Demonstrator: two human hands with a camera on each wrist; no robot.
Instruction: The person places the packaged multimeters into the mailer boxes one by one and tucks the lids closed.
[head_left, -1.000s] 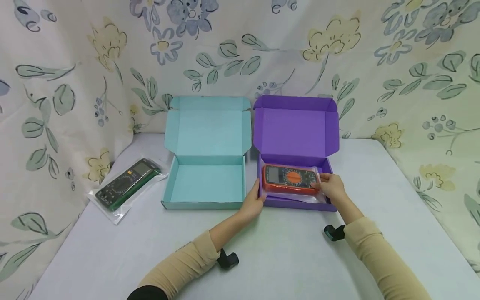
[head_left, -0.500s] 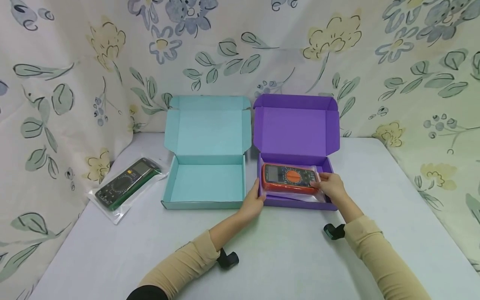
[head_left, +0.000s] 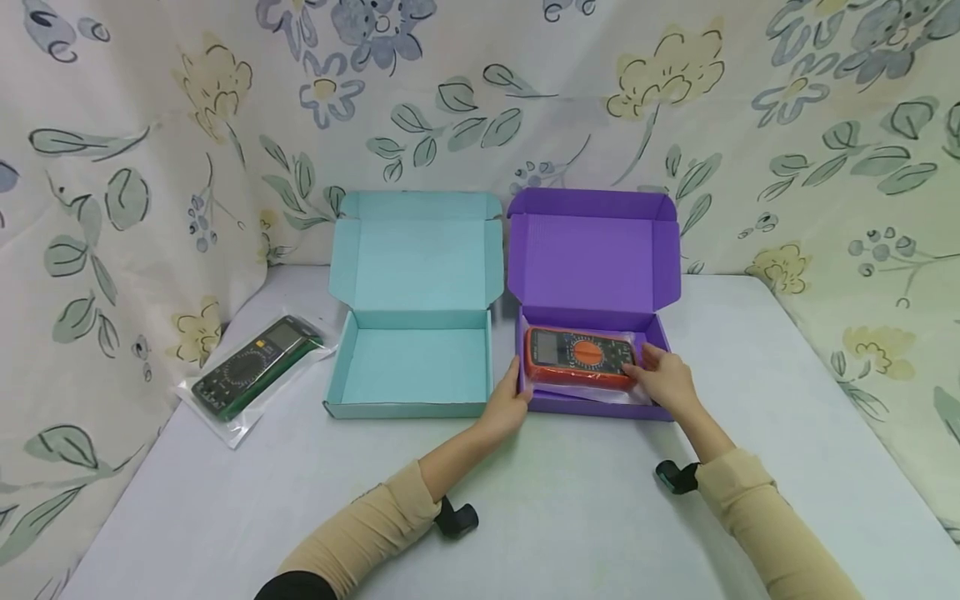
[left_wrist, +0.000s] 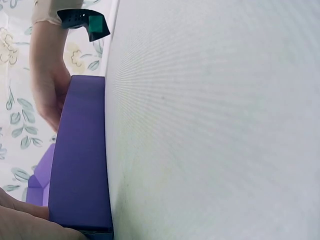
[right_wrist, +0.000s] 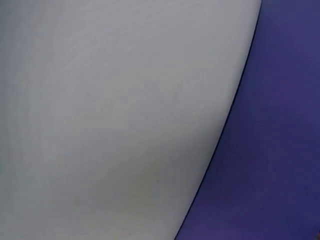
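A red-cased multimeter (head_left: 551,350) with an orange dial lies in a clear bag inside the open purple box (head_left: 588,262). My left hand (head_left: 504,408) holds that box at its front left corner; in the left wrist view its fingers (left_wrist: 30,225) grip beside the purple front wall (left_wrist: 82,155). At the box's right end is my right hand (head_left: 667,385), its thumb right by the meter's right end and its fingers apart from the thumb. The right wrist view shows only the purple box wall (right_wrist: 275,135) and white tabletop, with no hand.
An open light-blue box (head_left: 420,367) with nothing in it stands just left of the purple one. Farther left, a green-cased multimeter (head_left: 255,367) lies in a clear bag on the white table (head_left: 570,508). A floral curtain (head_left: 480,100) hangs behind.
My right hand has shifted slightly to the right, and its fingers have spread away from the bag's edge. The left hand and both boxes have stayed put.
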